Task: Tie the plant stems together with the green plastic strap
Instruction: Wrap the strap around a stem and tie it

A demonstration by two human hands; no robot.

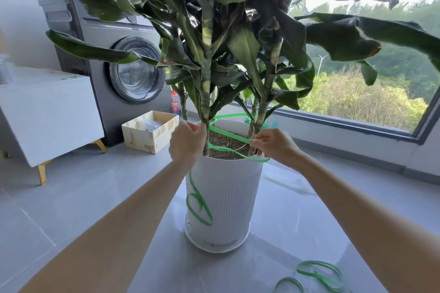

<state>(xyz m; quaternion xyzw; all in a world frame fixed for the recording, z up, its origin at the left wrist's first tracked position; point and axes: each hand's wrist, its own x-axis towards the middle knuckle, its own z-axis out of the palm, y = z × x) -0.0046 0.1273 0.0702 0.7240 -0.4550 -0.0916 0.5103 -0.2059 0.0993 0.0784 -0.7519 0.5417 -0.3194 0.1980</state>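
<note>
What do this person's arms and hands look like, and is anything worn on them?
The left forearm and right forearm are bare all the way to the frame edge, with no sleeves in view. The left hand and right hand wear no gloves, and no watch, ring or bracelet shows.

In the centre of the frame, a leafy plant stands in a white ribbed pot (228, 197) on grey floor tiles. A person's left hand (188, 143) grips the left stem (205, 102) just above the soil. The right hand (273, 144) pinches the green plastic strap (226, 134) beside the right stems (262, 107). The strap loops behind the stems and trails down the pot's left side. A washing machine (123, 64) stands at upper left.
</note>
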